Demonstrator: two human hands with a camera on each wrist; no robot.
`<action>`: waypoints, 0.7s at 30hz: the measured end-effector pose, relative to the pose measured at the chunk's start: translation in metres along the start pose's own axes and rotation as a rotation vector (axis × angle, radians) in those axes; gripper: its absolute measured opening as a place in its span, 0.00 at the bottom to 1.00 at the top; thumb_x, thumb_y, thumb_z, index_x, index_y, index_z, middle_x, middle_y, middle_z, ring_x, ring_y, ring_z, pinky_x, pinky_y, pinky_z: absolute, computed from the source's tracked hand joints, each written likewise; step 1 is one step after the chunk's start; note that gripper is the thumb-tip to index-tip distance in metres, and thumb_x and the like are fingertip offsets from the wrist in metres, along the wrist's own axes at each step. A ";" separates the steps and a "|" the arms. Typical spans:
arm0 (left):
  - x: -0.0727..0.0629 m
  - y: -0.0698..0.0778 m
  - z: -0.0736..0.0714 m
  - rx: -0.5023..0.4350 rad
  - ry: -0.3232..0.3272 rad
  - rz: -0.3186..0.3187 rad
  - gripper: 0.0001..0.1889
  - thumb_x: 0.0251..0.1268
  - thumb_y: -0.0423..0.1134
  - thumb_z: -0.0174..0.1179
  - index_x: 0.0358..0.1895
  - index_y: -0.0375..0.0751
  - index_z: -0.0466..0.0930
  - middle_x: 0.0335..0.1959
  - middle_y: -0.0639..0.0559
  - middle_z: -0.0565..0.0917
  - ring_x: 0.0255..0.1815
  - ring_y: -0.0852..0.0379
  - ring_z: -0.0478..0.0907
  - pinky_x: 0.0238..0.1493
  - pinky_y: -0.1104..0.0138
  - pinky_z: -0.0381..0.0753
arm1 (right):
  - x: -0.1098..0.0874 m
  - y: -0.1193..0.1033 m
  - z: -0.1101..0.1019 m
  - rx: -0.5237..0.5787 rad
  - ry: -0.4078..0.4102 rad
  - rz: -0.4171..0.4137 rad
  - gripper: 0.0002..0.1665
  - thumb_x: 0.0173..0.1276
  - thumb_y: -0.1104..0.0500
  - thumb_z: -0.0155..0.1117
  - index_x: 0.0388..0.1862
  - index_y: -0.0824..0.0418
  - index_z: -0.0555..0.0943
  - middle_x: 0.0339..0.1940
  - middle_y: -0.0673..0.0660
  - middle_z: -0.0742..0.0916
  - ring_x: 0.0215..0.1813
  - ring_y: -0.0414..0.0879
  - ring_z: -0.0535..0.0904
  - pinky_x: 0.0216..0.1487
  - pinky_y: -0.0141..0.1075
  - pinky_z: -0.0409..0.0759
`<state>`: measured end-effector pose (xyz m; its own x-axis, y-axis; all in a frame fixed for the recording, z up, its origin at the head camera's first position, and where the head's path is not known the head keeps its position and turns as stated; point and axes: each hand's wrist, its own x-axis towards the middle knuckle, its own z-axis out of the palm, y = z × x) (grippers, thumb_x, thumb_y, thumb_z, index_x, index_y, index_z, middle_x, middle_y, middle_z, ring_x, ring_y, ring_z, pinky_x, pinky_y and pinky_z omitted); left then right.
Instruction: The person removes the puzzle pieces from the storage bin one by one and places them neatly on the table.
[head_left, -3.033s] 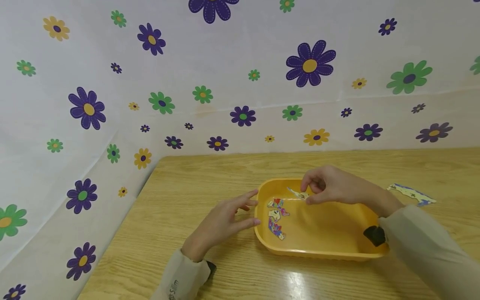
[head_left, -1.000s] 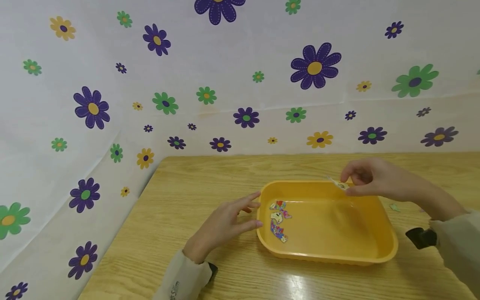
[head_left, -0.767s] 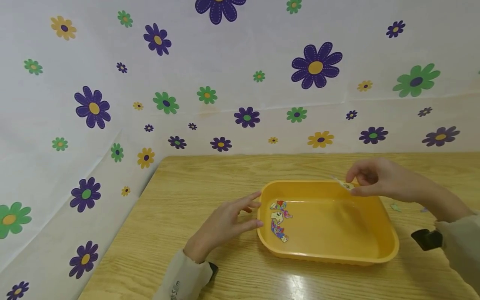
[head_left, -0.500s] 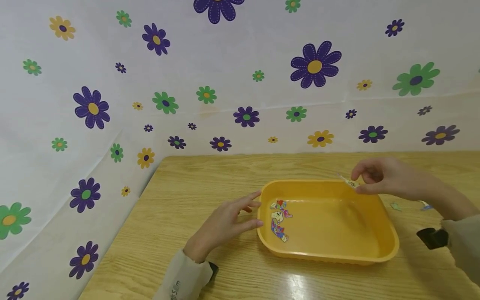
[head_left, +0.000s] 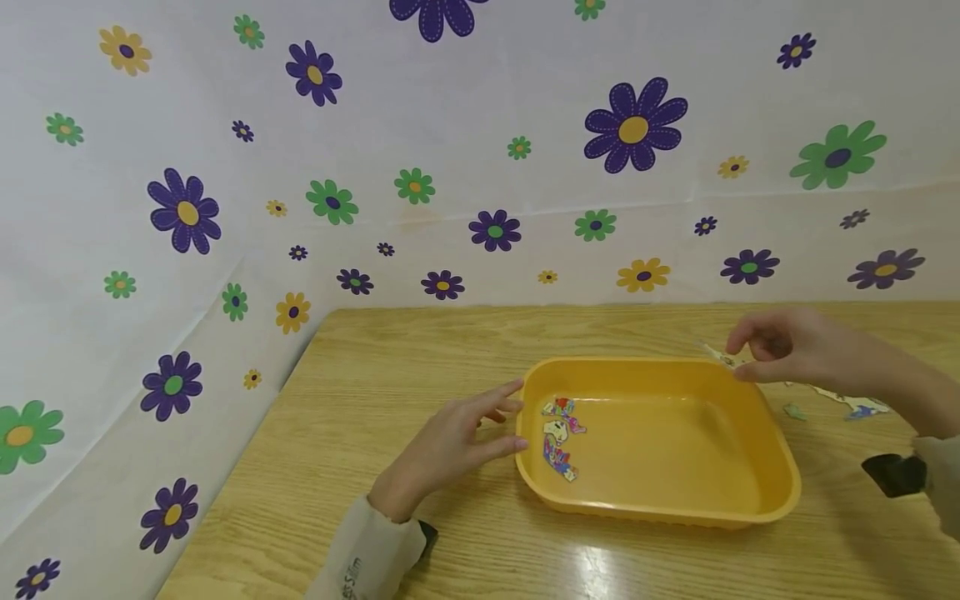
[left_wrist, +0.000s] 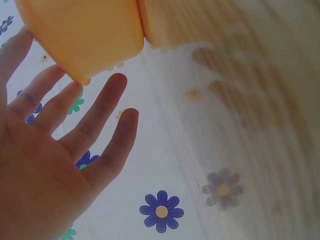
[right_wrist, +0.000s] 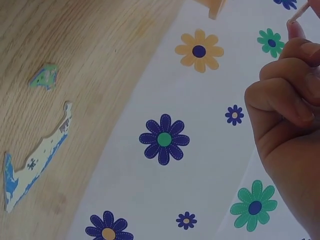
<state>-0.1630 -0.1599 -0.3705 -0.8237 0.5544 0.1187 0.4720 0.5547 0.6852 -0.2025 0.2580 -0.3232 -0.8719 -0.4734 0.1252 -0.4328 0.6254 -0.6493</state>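
In the head view my right hand (head_left: 810, 350) pinches a pale, pointed puzzle piece (head_left: 723, 358) between thumb and fingers, over the back right corner of a yellow plastic tray (head_left: 660, 510). The right wrist view shows only a thin edge of this piece (right_wrist: 300, 12) at the fingertips. My left hand (head_left: 450, 442) rests its fingertips and thumb on the tray's left rim, fingers fairly straight and spread. Inside the tray, along its left side, lie several puzzle pieces: a pale one (head_left: 555, 431) between brightly patterned ones, including a blue and red piece (head_left: 558, 461).
Right of the tray, a small green piece (head_left: 793, 412) and a long cream and blue piece (right_wrist: 37, 157) lie on the wooden table (head_left: 405, 367). My right wrist partly covers the long one in the head view. A white flower-printed sheet (head_left: 450, 125) stands behind.
My right hand has moved right with the pinched piece, from over the tray's middle to its back right corner. The left hand keeps its place at the rim.
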 end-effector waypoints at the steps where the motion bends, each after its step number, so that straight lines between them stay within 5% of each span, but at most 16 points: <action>1: 0.000 0.000 0.000 -0.003 0.000 0.001 0.35 0.70 0.44 0.66 0.77 0.41 0.65 0.60 0.50 0.84 0.54 0.49 0.82 0.57 0.52 0.80 | 0.000 0.000 -0.001 -0.013 0.000 0.010 0.10 0.61 0.71 0.72 0.39 0.66 0.81 0.18 0.48 0.70 0.19 0.42 0.65 0.19 0.35 0.64; 21: -0.001 0.000 0.000 0.005 -0.002 0.006 0.35 0.71 0.45 0.66 0.77 0.41 0.65 0.59 0.51 0.84 0.54 0.50 0.82 0.54 0.53 0.82 | -0.013 0.026 -0.006 -0.196 0.069 0.005 0.11 0.58 0.71 0.74 0.38 0.65 0.82 0.19 0.46 0.70 0.21 0.38 0.65 0.23 0.32 0.66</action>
<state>-0.1626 -0.1603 -0.3702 -0.8202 0.5591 0.1213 0.4784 0.5541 0.6812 -0.2038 0.2847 -0.3371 -0.8849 -0.4303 0.1781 -0.4588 0.7396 -0.4925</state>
